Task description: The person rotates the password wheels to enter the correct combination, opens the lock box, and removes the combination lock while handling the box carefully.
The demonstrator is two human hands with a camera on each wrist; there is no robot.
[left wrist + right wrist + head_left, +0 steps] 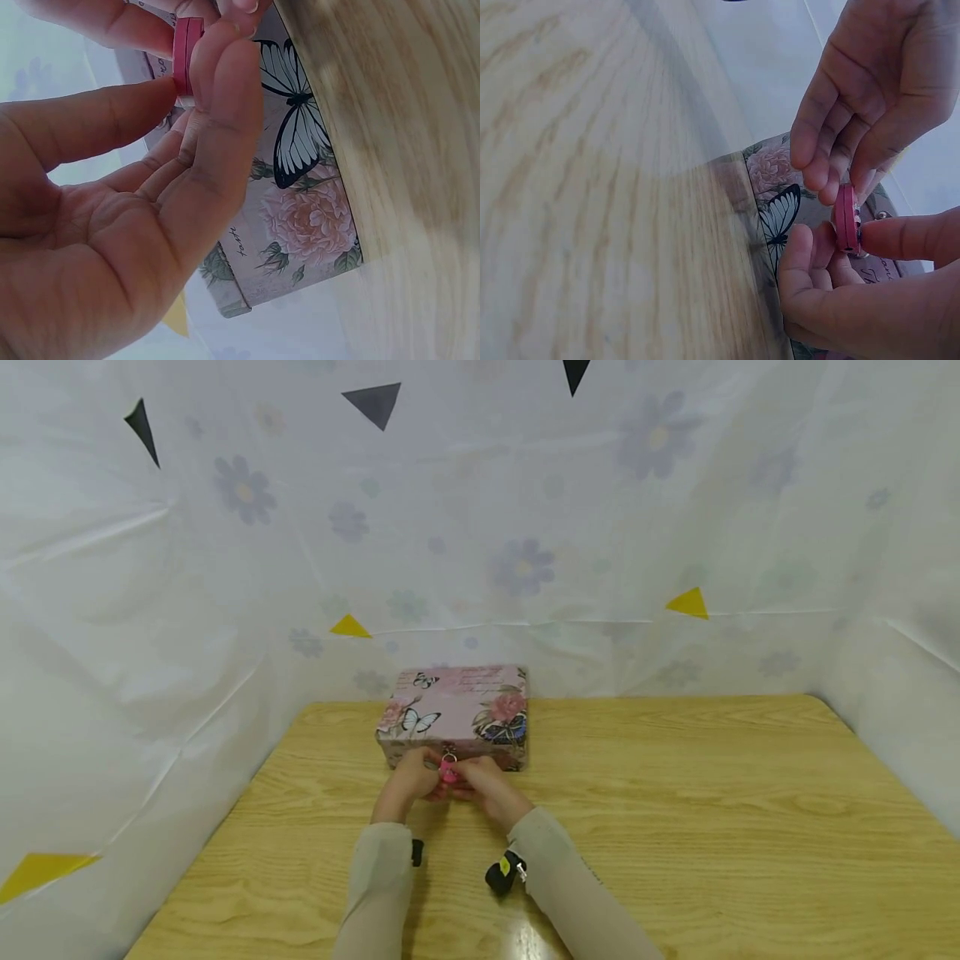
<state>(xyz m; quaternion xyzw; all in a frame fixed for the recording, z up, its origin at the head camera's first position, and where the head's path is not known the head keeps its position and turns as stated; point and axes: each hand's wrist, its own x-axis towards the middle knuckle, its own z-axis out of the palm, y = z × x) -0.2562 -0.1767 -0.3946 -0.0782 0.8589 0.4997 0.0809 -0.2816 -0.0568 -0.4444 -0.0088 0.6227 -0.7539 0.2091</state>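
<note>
A small pink padlock with a silver shackle hangs at the front clasp of a pink box printed with butterflies and roses. My left hand pinches the padlock's body between thumb and fingers from the left. From the right, my right hand grips it too; in the right wrist view its thumb lies against the face of the padlock, where small dials show. The left wrist view shows the padlock edge-on, its lower part between the left thumb and fingertips. The box's lid is down.
The box stands near the far left of a wooden table. White sheeting with pale flowers hangs behind the table and at both sides. Black straps with wrist gear sit near the sleeves.
</note>
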